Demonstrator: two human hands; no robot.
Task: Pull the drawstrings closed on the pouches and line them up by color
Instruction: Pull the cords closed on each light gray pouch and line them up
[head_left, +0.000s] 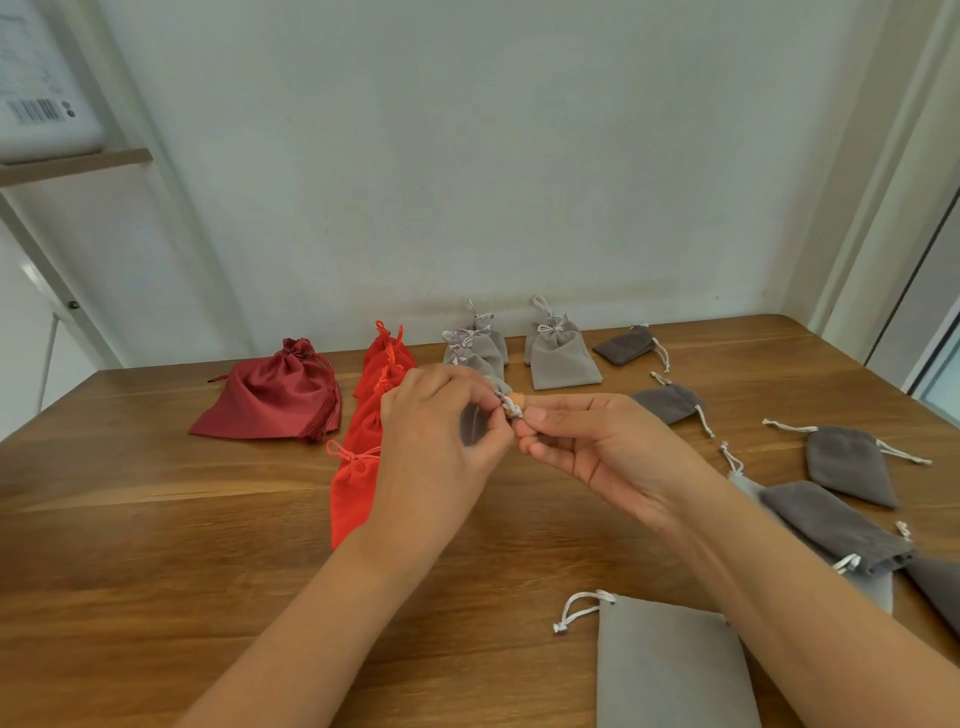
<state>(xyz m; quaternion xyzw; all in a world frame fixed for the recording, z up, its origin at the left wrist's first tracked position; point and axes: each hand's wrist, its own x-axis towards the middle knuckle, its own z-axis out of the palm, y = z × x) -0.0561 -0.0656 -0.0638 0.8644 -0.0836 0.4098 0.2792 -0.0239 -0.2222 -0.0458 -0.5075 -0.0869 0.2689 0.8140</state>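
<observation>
Wooden tabletop (156, 519), pouches (563, 358) rowed by color; left hand (436, 431) grips grey pouch (472, 423), right hand (587, 441) pinches drawstring (510, 408) to cinch it.

Bare wood of the surface (156, 519) lies open across the lower left of the frame, up to a dark red pouch (270, 400). A row of bright red pouches (358, 483) runs down left of centre and fences that area off. The left hand (431, 431) and right hand (587, 441) meet mid-frame, pinching a small grey pouch (471, 423), and their forearms cross the lower centre. Light grey pouches (475, 348) crowd the back edge against the wall (467, 156). Dark grey pouches (847, 462) scatter over the right side with narrow bare gaps between them. A large grey pouch (670, 670) blocks the bottom right of centre.
</observation>
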